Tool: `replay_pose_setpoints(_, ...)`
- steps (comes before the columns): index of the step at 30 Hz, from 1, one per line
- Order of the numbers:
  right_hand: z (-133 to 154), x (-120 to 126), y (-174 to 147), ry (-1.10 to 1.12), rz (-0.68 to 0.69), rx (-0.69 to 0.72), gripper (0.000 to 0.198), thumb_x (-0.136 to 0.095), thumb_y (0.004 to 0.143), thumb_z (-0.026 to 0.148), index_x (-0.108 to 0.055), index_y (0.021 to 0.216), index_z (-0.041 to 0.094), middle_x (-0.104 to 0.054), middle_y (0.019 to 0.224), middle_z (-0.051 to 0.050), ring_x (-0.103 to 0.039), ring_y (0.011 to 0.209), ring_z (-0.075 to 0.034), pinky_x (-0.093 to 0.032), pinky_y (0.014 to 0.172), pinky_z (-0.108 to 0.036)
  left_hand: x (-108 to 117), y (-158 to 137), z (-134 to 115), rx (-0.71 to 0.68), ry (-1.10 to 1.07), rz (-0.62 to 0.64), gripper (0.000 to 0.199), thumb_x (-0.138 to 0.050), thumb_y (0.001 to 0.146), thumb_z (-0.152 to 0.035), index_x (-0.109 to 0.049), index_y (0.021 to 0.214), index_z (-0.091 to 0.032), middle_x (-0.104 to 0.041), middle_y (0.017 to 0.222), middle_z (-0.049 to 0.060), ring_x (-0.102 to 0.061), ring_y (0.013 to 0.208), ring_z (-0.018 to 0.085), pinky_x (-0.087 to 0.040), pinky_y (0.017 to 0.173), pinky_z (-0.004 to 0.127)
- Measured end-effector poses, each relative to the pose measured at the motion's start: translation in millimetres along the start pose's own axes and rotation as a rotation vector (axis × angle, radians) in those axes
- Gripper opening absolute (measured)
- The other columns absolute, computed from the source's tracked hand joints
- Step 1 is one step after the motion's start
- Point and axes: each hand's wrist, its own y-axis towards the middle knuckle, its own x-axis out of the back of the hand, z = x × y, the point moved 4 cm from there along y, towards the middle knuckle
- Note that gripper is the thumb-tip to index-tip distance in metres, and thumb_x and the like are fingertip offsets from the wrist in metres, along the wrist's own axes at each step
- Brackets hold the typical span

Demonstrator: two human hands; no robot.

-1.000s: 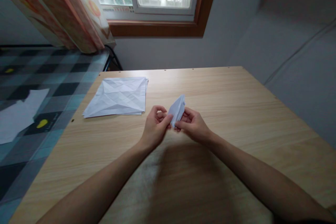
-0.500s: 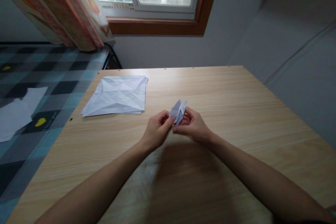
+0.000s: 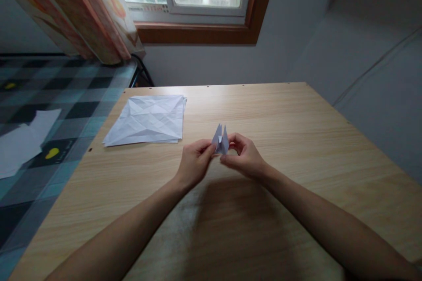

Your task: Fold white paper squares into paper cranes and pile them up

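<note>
A small white origami figure, folded from paper with two pointed flaps standing up, is held above the table in front of me. My left hand pinches its left side, with the thumb on the near face. On the other side, my right hand is curled round the figure's right flap, fingertips against it and thumb low near its bottom edge. Part of the figure's lower end is hidden by my fingers.
A stack of creased white paper sheets lies at the table's far left. The wooden table reaches toward the wall under the window. Left of it, loose white sheets rest on a checked cloth.
The origami figure has turned, so its two flaps now stand more upright with a small fold showing between them. My right hand has shifted slightly round it; the left has barely moved.
</note>
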Motion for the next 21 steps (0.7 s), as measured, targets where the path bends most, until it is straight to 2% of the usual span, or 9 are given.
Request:
replay_pose_setpoints(3,-1.1,1.5,1.0,0.006,-0.071,-0.007,0.022,-0.079,0.072,0.032,-0.064,0.084,0.020,-0.069,0.095,-0.004,-0.065,0.087,-0.018,-0.052,0.080,-0.033,1.1,1.5,1.6,-0.014,-0.024,-0.023,0.026,-0.055,0.089,-0.034,-0.068,0.077,-0.015,-0.069,0.082,0.003,-0.060,0.077,0.016,-0.044,0.070,0.025)
replay_pose_setpoints(8,-3.8,2.1,2.0,0.084,-0.131,-0.117,0.026,-0.082,0.068,0.033,-0.062,0.078,0.020,-0.067,0.075,0.000,-0.064,0.070,-0.015,-0.054,0.069,-0.030,1.2,1.5,8.7,0.026,-0.101,-0.037,0.036,-0.051,0.090,-0.044,-0.055,0.068,-0.017,-0.053,0.063,-0.001,-0.049,0.061,0.012,-0.039,0.056,0.024)
replay_pose_setpoints(11,-1.5,3.3,2.3,0.096,-0.171,-0.139,0.029,-0.083,0.065,0.030,-0.059,0.077,0.020,-0.063,0.070,0.003,-0.061,0.063,-0.012,-0.053,0.062,-0.026,-1.7,1.3,9.1,0.048,-0.218,-0.009,0.028,-0.066,0.081,-0.041,-0.055,0.075,-0.017,-0.056,0.066,-0.002,-0.052,0.060,0.011,-0.041,0.055,0.022)
replay_pose_setpoints(13,-0.7,5.1,2.5,0.093,-0.213,-0.143,0.030,-0.082,0.064,0.028,-0.057,0.079,0.021,-0.061,0.068,0.004,-0.059,0.059,-0.011,-0.051,0.057,-0.024,-1.2,1.7,9.0,0.074,-0.266,-0.072,0.028,-0.077,0.071,-0.032,-0.054,0.079,-0.017,-0.057,0.068,-0.004,-0.054,0.059,0.010,-0.042,0.054,0.020)
replay_pose_setpoints(15,-0.7,6.5,2.6,0.107,-0.242,-0.133,0.029,-0.079,0.066,0.027,-0.056,0.083,0.022,-0.059,0.070,0.006,-0.059,0.056,-0.010,-0.051,0.054,-0.024,-0.6,2.4,9.2,0.103,-0.333,-0.140,0.031,-0.078,0.068,-0.026,-0.052,0.080,-0.018,-0.058,0.067,-0.005,-0.056,0.058,0.009,-0.045,0.055,0.019)
replay_pose_setpoints(18,-2.2,6.6,2.7,0.156,-0.225,-0.126,0.026,-0.075,0.069,0.026,-0.057,0.088,0.023,-0.059,0.071,0.007,-0.060,0.053,-0.009,-0.051,0.053,-0.024,-2.0,3.6,9.4,0.140,-0.443,-0.139,0.031,-0.078,0.067,-0.025,-0.051,0.081,-0.019,-0.057,0.064,-0.007,-0.058,0.055,0.008,-0.052,0.059,0.022)
replay_pose_setpoints(21,-4.1,6.0,2.4,0.162,-0.151,-0.154,0.016,-0.070,0.072,0.024,-0.062,0.086,0.022,-0.062,0.064,0.005,-0.062,0.055,-0.012,-0.051,0.056,-0.026,-1.8,4.0,8.5,0.136,-0.465,-0.088,0.027,-0.078,0.067,-0.026,-0.056,0.081,-0.018,-0.056,0.060,-0.008,-0.058,0.053,0.009,-0.053,0.059,0.023)
